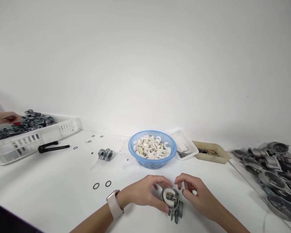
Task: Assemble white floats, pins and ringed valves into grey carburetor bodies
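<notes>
Near the front of the white table sits a metal carburetor body (180, 210), its round opening facing up with a white C-shaped float (168, 201) and brass parts inside. My left hand (147, 194), with a pale watch strap on its wrist, grips the carburetor body from the left, thumb in front and fingers behind. Just beyond its right rim hovers my right hand (196, 194), fingers loosely bent and apart, with nothing visible in them. A blue basket (151, 164) of white floats (151, 147) stands behind both hands.
A white tray (195, 150) and a beige tray (223, 155) of thin metal parts stand behind. Carburetor bodies (274, 181) pile up at right. Black rings (96, 186) and a small metal part (105, 154) lie left. Another person's hand (8, 117) is over a white crate (70, 127).
</notes>
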